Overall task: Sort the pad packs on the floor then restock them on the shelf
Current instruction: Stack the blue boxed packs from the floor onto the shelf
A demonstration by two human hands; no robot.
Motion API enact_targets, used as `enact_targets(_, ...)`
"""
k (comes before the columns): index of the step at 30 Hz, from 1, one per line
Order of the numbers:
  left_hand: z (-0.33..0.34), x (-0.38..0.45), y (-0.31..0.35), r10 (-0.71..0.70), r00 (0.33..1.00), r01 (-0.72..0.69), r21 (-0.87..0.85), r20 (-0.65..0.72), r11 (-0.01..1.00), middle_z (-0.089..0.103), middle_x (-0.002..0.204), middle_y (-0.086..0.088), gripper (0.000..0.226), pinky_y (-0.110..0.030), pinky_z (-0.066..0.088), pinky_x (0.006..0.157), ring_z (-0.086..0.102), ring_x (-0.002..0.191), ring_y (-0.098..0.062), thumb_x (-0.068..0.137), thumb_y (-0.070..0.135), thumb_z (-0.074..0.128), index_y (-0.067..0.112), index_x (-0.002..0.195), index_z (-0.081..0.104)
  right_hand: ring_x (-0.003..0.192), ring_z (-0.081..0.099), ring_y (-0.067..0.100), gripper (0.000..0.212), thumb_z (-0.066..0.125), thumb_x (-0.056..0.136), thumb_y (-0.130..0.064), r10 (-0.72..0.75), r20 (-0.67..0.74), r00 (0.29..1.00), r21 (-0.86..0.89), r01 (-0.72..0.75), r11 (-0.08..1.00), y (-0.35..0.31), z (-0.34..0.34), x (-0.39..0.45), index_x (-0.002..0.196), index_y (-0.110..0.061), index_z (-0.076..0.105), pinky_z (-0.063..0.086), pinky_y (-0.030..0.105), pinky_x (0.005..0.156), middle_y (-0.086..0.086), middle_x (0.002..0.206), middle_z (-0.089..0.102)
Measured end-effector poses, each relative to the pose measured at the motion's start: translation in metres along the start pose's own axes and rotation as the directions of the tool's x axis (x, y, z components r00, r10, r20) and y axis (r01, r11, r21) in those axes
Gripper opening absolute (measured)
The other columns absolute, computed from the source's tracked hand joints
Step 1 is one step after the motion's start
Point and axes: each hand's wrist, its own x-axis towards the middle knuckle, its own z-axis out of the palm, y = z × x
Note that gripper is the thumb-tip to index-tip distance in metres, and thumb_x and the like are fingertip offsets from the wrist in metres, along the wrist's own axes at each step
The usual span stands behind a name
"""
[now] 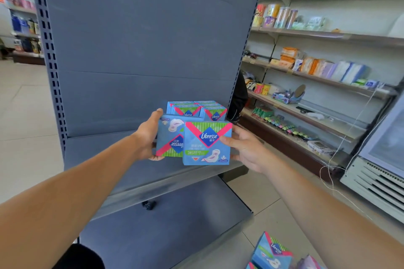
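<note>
- My left hand (147,137) grips an upside-down blue pad pack (169,137) at centre frame, thumb over its top edge and fingers curled under its lower left corner.
- My right hand (244,148) holds an upright blue pad pack (207,144) just right of it, thumb pressed on the front face and fingers behind the right edge.
- The upright pack overlaps the front of the upside-down one; both hang above the grey shelf (109,150).
- Just above them in the frame, stocked packs (196,109) sit in rows on that shelf, against the grey back panel (142,39).
- At the lower right of the frame, more packs (272,251) lie on the tiled floor (269,199).
- Stocked store shelves (328,81) fill the right side.
</note>
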Motion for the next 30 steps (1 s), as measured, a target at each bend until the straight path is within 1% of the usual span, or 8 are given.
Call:
enact_targets(2,0.009,-0.013,-0.001,-0.02,0.997,0.018,0.019,0.071,1.0,0.061,0.073,-0.004,0.053,-0.036,0.048,0.067,0.058,0.068,-0.024,0.088,0.07,0.04,0.02,0.08,0.055,0.091,0.071,0.015,0.023,0.066,0.089,-0.017,-0.044,-0.015,0.999,0.011,0.044,0.999,0.004,0.017,-0.005,0.108,-0.016,0.055,0.056,0.035,0.074,-0.001,0.107,0.072)
enact_targets(7,0.028,-0.034,-0.009,0.007,0.981,-0.027,0.1,0.193,0.995,0.061,0.049,0.002,0.069,-0.033,0.045,0.067,0.061,0.059,-0.018,0.091,0.075,0.019,0.019,0.075,0.056,0.084,0.071,0.019,0.023,0.064,0.091,-0.014,-0.091,-0.134,0.987,0.174,0.113,0.978,0.016,0.043,-0.021,0.101,-0.009,0.043,0.059,0.035,0.071,0.009,0.105,0.069)
enact_targets(10,0.035,-0.048,-0.018,0.087,0.932,-0.101,0.023,0.351,0.995,0.075,0.096,0.002,0.073,-0.035,0.052,0.074,0.071,0.092,-0.021,0.087,0.078,0.02,0.026,0.11,0.065,0.08,0.07,0.018,0.025,0.064,0.093,-0.019,-0.094,-0.253,0.963,0.177,0.141,0.974,0.02,0.044,-0.034,0.095,-0.012,0.04,0.058,0.034,0.066,0.011,0.103,0.066)
enact_targets(12,0.043,-0.055,-0.034,0.223,0.907,-0.242,0.01,0.358,0.97,0.07,0.117,0.003,0.055,-0.039,0.055,0.083,0.069,0.103,-0.02,0.093,0.061,0.045,0.031,0.139,0.045,0.076,0.068,0.019,0.025,0.064,0.093,-0.019,-0.107,-0.337,0.935,0.184,0.177,0.967,0.025,0.043,-0.046,0.092,-0.014,0.04,0.056,0.037,0.068,0.009,0.096,0.065)
enact_targets(14,0.048,-0.066,-0.051,0.359,0.852,-0.44,0.152,0.382,0.885,0.066,0.124,0.007,0.068,-0.04,0.052,0.095,0.067,0.108,-0.016,0.094,0.036,0.061,0.033,0.149,0.021,0.073,0.067,0.016,0.025,0.064,0.093,-0.019,-0.114,-0.408,0.906,0.179,0.202,0.963,0.029,0.044,-0.06,0.095,-0.014,0.04,0.056,0.035,0.067,0.005,0.091,0.062)
enact_targets(19,0.057,-0.08,-0.075,0.423,0.804,-0.591,0.489,0.418,0.641,0.06,0.129,0.008,0.052,-0.041,0.043,0.104,0.058,0.115,-0.016,0.095,0.052,0.047,0.023,0.137,0.039,0.07,0.065,0.007,0.025,0.058,0.097,-0.022,-0.188,-0.524,0.831,0.004,0.224,0.975,0.047,0.034,-0.088,0.112,-0.015,0.039,0.055,0.023,0.06,-0.004,0.096,0.061)
enact_targets(26,0.107,-0.075,-0.117,0.512,0.772,-0.609,0.667,0.377,0.429,0.056,0.093,-0.008,0.035,-0.027,0.027,0.066,0.045,0.081,-0.023,0.102,0.043,0.039,0.01,0.093,0.045,0.1,0.065,0.023,0.032,0.058,0.076,-0.039,-0.177,-0.617,0.766,-0.159,0.099,0.982,0.1,-0.001,-0.104,0.104,-0.027,0.046,0.054,0.04,0.086,0.01,0.113,0.06)
enact_targets(30,0.132,-0.051,-0.171,0.387,0.81,-0.585,0.649,0.441,0.485,0.063,0.116,-0.01,0.037,-0.031,0.036,0.073,0.056,0.094,-0.027,0.103,0.038,0.036,0.01,0.124,0.048,0.105,0.062,0.023,0.026,0.049,0.096,-0.024,-0.132,-0.681,0.72,-0.223,-0.033,0.974,0.162,-0.02,-0.116,0.12,-0.014,0.044,0.052,0.039,0.092,0.012,0.121,0.059)
